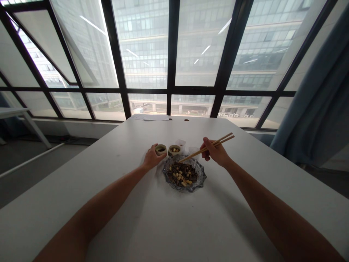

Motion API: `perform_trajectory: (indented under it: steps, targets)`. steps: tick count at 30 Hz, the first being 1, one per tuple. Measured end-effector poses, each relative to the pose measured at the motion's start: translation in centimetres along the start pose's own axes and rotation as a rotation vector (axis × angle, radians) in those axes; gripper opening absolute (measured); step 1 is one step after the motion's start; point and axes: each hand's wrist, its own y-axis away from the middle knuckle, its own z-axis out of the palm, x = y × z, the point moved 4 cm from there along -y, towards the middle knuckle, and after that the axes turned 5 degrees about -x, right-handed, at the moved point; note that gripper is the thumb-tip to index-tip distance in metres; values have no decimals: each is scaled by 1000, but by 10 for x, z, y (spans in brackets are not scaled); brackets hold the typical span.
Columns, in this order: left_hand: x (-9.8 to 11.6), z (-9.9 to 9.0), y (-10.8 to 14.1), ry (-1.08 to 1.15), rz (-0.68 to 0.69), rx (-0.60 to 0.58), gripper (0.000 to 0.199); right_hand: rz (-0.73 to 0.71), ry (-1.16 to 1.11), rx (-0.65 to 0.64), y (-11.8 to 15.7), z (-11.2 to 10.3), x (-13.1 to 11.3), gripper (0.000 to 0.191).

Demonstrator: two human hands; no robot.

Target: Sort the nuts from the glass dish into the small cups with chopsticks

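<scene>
My left hand (pixel 153 157) is closed around the side of a small round cup (pixel 160 150) with something dark inside. Right beside it stands a second small cup (pixel 173 151) holding light nuts. My right hand (pixel 214 151) grips a pair of wooden chopsticks (pixel 203 149), their tips pointing down and left over the far rim of a clear glass bowl (pixel 204 178). In the bowl lie dark seeds, which look like sunflower seeds, mixed with pale nuts (pixel 180 177). Whether the chopstick tips pinch anything is too small to tell.
Behind the bowl are clear plastic containers (pixel 180 144), partly hidden by my right hand. The white table (pixel 122 218) reaches toward the windows, with papers (pixel 148 117) at its far edge. A blue curtain (pixel 311 98) hangs at right; another white table (pixel 13 112) stands at left.
</scene>
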Motion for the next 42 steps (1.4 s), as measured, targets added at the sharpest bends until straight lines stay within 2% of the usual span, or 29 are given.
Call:
perform_trajectory:
  steps: [5,10,17,25,33,42]
  targets:
    - [8,-1,3,-21,119,3,69,-10,-176,129,-11,-16,21,69]
    - [14,-1,8,-128,173,26,66,-9,-174,132,-13,-18,30,68]
    - [17,1,10,-123,143,-49,65,13,-172,136,-11,-15,30,69]
    - [17,3,11,-128,112,-68,66,38,-150,119,-11,-13,39,70]
    - [12,6,7,-96,180,-30,68,45,-196,179,-13,-18,51,70]
    - [10,5,6,-89,194,-24,67,58,-269,213,-15,-21,54,71]
